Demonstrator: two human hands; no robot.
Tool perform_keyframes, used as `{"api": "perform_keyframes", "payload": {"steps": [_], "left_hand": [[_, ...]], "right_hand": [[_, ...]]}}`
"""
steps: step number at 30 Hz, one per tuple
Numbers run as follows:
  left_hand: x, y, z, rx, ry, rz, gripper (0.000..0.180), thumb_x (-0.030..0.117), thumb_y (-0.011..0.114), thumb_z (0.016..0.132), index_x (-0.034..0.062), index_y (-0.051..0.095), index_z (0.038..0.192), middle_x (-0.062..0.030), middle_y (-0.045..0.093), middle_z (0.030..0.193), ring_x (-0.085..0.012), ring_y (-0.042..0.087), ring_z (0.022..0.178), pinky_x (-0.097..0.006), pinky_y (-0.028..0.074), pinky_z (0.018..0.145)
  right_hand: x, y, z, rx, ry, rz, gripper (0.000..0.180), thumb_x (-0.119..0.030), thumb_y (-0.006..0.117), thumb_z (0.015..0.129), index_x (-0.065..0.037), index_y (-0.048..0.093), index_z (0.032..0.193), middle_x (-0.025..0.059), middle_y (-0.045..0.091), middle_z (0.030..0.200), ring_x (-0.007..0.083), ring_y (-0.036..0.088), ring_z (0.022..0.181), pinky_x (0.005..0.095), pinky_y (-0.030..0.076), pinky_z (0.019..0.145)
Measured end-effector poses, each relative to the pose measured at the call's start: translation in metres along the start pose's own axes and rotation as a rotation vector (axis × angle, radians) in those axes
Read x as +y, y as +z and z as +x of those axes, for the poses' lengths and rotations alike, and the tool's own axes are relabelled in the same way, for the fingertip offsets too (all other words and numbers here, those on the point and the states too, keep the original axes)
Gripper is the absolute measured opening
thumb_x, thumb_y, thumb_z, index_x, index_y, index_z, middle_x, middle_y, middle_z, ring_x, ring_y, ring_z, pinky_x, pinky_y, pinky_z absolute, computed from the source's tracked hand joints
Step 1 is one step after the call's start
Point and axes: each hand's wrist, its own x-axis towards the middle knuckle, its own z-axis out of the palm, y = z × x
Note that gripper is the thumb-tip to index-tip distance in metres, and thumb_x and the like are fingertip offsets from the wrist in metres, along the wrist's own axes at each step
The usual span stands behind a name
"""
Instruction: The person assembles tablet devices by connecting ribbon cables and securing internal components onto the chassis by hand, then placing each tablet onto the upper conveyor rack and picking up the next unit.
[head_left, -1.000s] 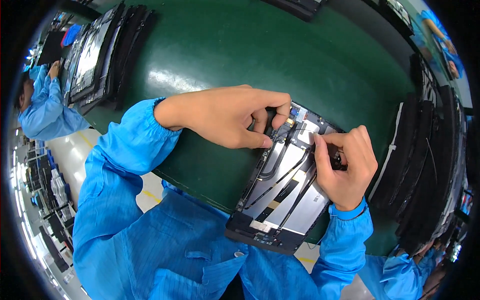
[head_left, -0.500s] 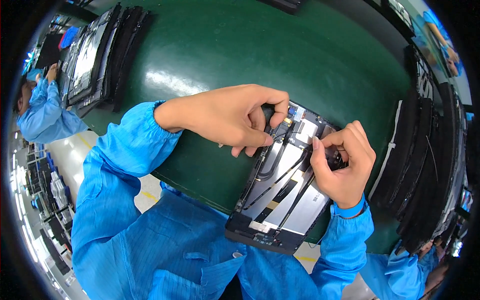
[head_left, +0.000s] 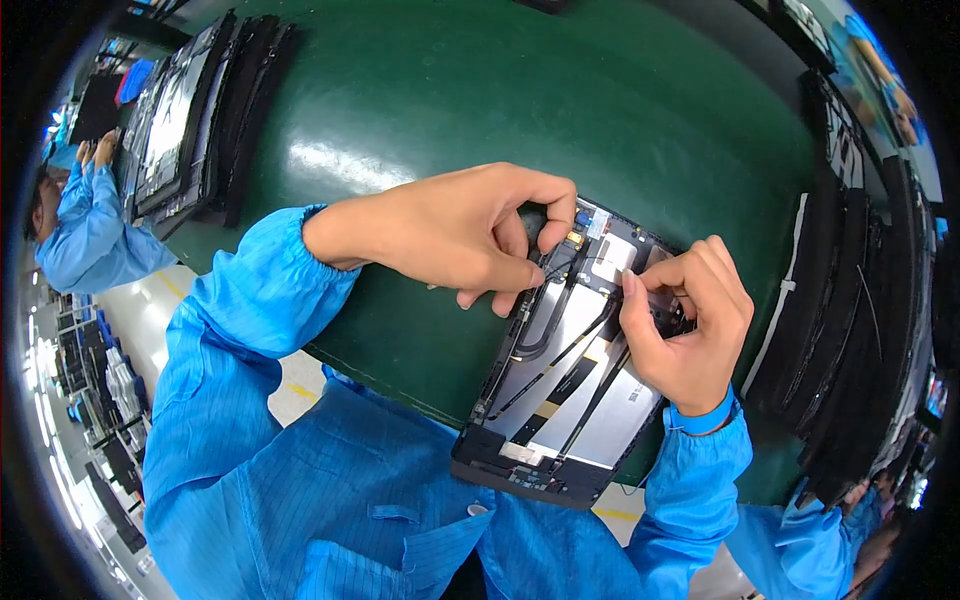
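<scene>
An opened tablet (head_left: 600,400), tilted in view, lies at the table's near edge, its silver inner plate and black flat cables exposed. My left hand (head_left: 465,235) reaches over its upper left edge, fingers curled and thumb tip against the frame; what they pinch is hidden. My right hand (head_left: 695,320) rests at the right side with thumb and forefinger pinched over the upper part. A thin black wire (head_left: 583,260) arches between the two hands' fingertips, beside a silver cover plate (head_left: 613,260); its end seems to be at my right fingertips.
On the green table (head_left: 420,90), a stack of opened tablets (head_left: 185,120) stands at the far left. Another row of black units (head_left: 830,310) stands along the right side. Co-workers in blue sleeves (head_left: 95,230) sit at the left and lower right.
Both hands keep nearly the same pose over the tablet. The thin wire between the fingertips shows more plainly now. The view has shifted slightly.
</scene>
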Motion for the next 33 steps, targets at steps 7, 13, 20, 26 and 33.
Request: {"api": "perform_keyframes", "payload": {"steps": [7, 13, 20, 26, 33], "left_hand": [[0.004, 0.006, -0.003, 0.044, -0.056, -0.046, 0.028, 0.005, 0.070, 0.103, 0.0076, 0.045, 0.115, -0.0111, 0.075, 0.073, -0.0086, 0.063, 0.054, -0.025, 0.045, 0.044], [-0.018, 0.018, -0.005, 0.135, 0.133, -0.088, 0.028, -0.002, 0.073, 0.099, 0.0047, 0.052, 0.117, -0.0016, 0.065, 0.065, -0.0061, 0.060, 0.053, -0.023, 0.041, 0.046], [-0.038, 0.047, -0.013, 0.496, 0.502, 0.320, 0.017, -0.004, 0.075, 0.089, 0.0045, 0.071, 0.104, -0.0012, 0.064, 0.062, -0.0076, 0.064, 0.050, -0.025, 0.047, 0.049], [-0.046, 0.048, -0.014, 0.600, 0.626, 0.516, 0.017, -0.002, 0.082, 0.088, 0.0031, 0.082, 0.104, -0.0025, 0.072, 0.067, -0.0120, 0.070, 0.053, -0.028, 0.054, 0.052], [-0.046, 0.047, -0.014, 0.614, 0.777, 0.616, 0.024, -0.004, 0.083, 0.087, -0.0009, 0.085, 0.110, -0.0070, 0.073, 0.068, -0.0161, 0.071, 0.054, -0.028, 0.054, 0.052]], "right_hand": [[-0.002, -0.006, 0.001, -0.049, 0.002, 0.002, 0.019, 0.000, 0.082, 0.071, -0.004, 0.063, 0.073, 0.0101, 0.052, 0.069, 0.0285, 0.048, 0.065, 0.0397, 0.037, 0.060], [-0.002, -0.009, -0.001, -0.116, 0.035, 0.005, 0.020, 0.000, 0.079, 0.067, -0.005, 0.060, 0.072, 0.0108, 0.050, 0.071, 0.0298, 0.048, 0.068, 0.0403, 0.037, 0.063], [-0.004, -0.004, 0.000, -0.073, 0.160, 0.059, 0.023, 0.000, 0.080, 0.069, -0.004, 0.058, 0.072, 0.0102, 0.052, 0.070, 0.0294, 0.049, 0.067, 0.0409, 0.037, 0.064], [-0.001, -0.012, 0.003, -0.183, 0.048, 0.056, 0.025, 0.001, 0.079, 0.067, -0.006, 0.056, 0.070, 0.0075, 0.053, 0.067, 0.0277, 0.049, 0.066, 0.0401, 0.033, 0.066], [0.004, -0.014, -0.003, -0.108, 0.209, 0.258, 0.023, 0.005, 0.082, 0.072, -0.003, 0.060, 0.072, 0.0044, 0.047, 0.068, 0.0175, 0.045, 0.065, 0.0327, 0.031, 0.062]]}}
